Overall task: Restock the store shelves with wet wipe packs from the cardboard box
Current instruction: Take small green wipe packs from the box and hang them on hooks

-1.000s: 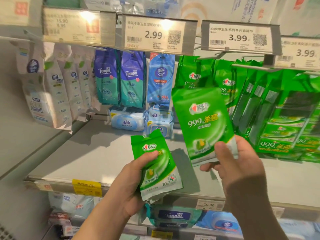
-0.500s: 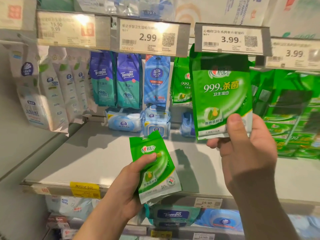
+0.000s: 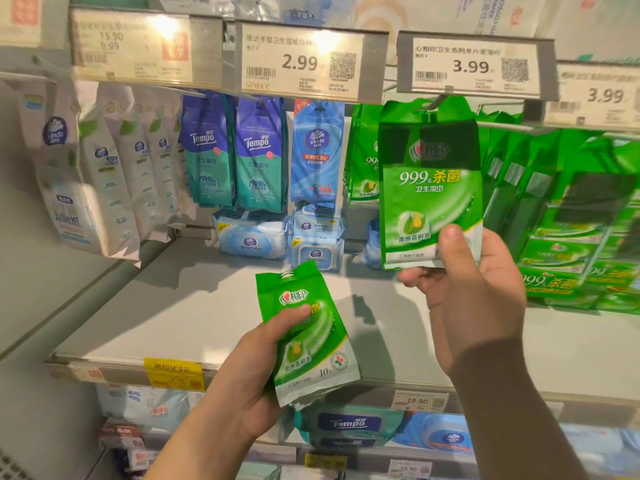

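Hanging step: right hand [image 3: 474, 289] pinching green wipe pack [image 3: 429, 188] under 3.99 price tag [image 3: 474, 65]; left hand [image 3: 256, 368] gripping spare green packs [image 3: 308, 337]. Next: thread hole onto hook.

left price tag [image 3: 133, 46] glare-blurred, right green packs [image 3: 571, 216] smeared

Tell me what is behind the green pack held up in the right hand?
Behind the raised green pack in the right hand, more green packs hang. Its hook and a blue pack are mostly covered.
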Demonstrator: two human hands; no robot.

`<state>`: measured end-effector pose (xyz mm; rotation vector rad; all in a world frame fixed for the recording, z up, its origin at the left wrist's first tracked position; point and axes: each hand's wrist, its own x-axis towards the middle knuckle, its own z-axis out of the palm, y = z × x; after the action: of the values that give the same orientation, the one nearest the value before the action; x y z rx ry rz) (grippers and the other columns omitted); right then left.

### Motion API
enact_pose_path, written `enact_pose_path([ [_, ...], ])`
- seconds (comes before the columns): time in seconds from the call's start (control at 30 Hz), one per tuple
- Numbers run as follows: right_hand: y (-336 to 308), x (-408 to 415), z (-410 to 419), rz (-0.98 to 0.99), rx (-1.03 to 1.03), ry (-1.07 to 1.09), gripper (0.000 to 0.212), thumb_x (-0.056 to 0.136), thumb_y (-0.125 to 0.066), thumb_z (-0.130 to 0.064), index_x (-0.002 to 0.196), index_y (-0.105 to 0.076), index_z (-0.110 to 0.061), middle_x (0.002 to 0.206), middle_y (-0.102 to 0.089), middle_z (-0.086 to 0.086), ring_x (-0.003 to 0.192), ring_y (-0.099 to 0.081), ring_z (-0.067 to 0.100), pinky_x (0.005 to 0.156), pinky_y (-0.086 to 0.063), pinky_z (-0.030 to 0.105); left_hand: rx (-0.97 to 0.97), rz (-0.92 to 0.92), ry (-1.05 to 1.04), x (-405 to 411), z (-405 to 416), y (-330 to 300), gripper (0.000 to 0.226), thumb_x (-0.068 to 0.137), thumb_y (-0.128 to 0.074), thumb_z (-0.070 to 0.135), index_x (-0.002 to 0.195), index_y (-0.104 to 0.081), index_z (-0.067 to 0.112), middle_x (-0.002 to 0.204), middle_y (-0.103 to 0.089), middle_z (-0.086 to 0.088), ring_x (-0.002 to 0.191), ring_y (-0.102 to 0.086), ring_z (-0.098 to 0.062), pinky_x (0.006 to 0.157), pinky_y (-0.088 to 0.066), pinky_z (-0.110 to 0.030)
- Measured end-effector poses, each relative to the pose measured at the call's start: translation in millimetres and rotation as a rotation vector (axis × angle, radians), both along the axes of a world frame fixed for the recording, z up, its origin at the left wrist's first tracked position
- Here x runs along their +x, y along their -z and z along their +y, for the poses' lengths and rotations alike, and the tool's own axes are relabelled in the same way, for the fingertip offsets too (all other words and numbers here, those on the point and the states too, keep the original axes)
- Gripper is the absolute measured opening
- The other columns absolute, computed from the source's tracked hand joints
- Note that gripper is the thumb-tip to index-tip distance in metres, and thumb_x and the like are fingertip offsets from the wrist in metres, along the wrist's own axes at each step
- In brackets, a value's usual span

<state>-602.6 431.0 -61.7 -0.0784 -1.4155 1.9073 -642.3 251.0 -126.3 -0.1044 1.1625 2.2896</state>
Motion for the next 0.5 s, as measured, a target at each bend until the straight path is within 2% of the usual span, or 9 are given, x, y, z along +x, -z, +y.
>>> enact_pose_path([
  [0.13, -5, -16, 1, 0.039, -0.013, -0.064, 0.010, 0.105, -0.055, -0.017, 0.099, -0.052, -0.010, 0.079, -0.061, 0.012, 0.056, -0.062, 0.022, 0.059, -0.054, 0.030, 0.001, 0.009, 0.012, -1, 1, -2, 0.032, 0.065, -0.077, 0.019, 0.095, -0.078, 0.007, 0.105, -0.075, -0.025, 0.078, -0.076, -0.038, 0.066, -0.063, -0.045],
  [0.23, -10, -33, 3, 0.019, -0.042, -0.061, 0.013, 0.105, -0.055, -0.017, 0.094, -0.050, -0.012, 0.074, -0.059, 0.007, 0.052, -0.063, 0.018, 0.057, -0.055, 0.028, -0.001, 0.018, 0.017, -1, 0, -3, 0.025, 0.065, -0.077, 0.020, 0.087, -0.082, 0.008, 0.105, -0.075, -0.024, 0.078, -0.076, -0.037, 0.066, -0.062, -0.045],
  [0.4, -7, -65, 7, -0.032, -0.057, -0.022, 0.012, 0.105, -0.056, -0.019, 0.105, -0.045, -0.013, 0.069, -0.064, 0.001, 0.054, -0.067, 0.016, 0.055, -0.054, 0.027, -0.008, 0.036, 0.017, 0, 0, -4, 0.021, 0.068, -0.075, 0.019, 0.085, -0.082, 0.009, 0.103, -0.076, -0.024, 0.077, -0.076, -0.037, 0.065, -0.063, -0.045],
  [0.5, -4, -80, 9, -0.032, -0.068, -0.023, 0.015, 0.105, -0.057, -0.018, 0.116, -0.047, -0.014, 0.095, -0.066, 0.013, 0.056, -0.069, 0.017, 0.056, -0.054, 0.028, -0.018, 0.046, 0.011, 1, -2, -4, 0.021, 0.069, -0.075, 0.018, 0.087, -0.082, 0.008, 0.105, -0.075, -0.025, 0.078, -0.076, -0.037, 0.064, -0.062, -0.045],
])
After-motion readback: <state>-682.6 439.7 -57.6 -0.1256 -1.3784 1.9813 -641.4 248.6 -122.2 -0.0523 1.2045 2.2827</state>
